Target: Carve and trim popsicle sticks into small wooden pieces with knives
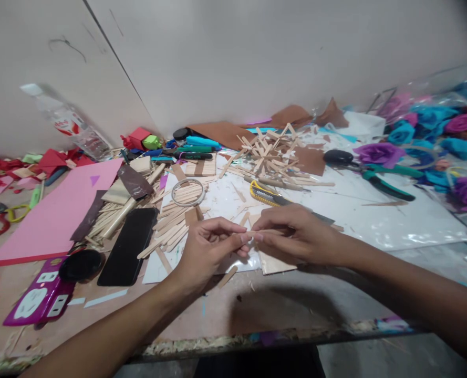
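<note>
My left hand [217,241] and my right hand [292,233] meet over the near part of the worktable. Between their fingertips they pinch a thin wooden craft stick [250,234], mostly covered by the fingers. Under my right hand lies a flat piece of wood [276,262]. Just beyond the hands rests a yellow and black utility knife [262,193], its blade end partly hidden by my right hand. To the left of my left hand, loose craft sticks [170,228] are spread around a silver ring-shaped roll [188,192].
A black phone [128,247], a purple case [40,294] and pink paper [60,210] lie left. A stick pile [268,152] sits at the back, with green-handled pliers [388,184] to its right. A plastic bottle [71,123] leans on the wall.
</note>
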### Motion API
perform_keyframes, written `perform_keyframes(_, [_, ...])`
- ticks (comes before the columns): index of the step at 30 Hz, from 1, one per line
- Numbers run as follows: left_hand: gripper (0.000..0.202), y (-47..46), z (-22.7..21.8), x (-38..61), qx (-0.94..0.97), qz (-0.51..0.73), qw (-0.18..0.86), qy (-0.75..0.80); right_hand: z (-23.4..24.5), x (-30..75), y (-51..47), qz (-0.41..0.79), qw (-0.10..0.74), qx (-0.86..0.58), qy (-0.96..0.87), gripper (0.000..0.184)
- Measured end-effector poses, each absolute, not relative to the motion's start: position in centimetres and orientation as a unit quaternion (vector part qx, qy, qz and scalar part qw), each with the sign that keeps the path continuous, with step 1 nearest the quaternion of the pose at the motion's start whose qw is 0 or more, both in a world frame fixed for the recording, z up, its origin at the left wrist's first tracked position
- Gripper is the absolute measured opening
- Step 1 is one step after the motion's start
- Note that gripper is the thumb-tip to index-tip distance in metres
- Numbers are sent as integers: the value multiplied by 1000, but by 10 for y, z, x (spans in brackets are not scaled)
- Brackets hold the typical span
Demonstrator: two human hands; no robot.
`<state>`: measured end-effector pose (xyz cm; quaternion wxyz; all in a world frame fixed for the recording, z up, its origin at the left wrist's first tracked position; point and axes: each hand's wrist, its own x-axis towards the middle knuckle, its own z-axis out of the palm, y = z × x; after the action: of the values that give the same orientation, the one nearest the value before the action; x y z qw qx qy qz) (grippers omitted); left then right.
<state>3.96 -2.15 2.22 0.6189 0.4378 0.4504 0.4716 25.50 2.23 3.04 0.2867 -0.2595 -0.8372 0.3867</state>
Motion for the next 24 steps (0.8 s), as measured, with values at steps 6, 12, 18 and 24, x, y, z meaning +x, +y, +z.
perform_keyframes(6, [21, -21, 22, 40, 442, 472, 612, 455, 34, 257, 24, 349, 276, -243, -862, 27])
perform_keyframes(12, [17, -22, 23, 39, 468, 477, 589, 454, 33, 256, 23, 326, 304, -241, -862, 21])
perform_keyframes(18, [15, -22, 23, 39, 469, 465, 605, 445, 26, 254, 20, 237, 352, -195, -884, 14])
perform_keyframes(24, [13, -20, 19, 37, 482, 450, 612, 437, 29, 257, 18, 39, 309, -168, -935, 22])
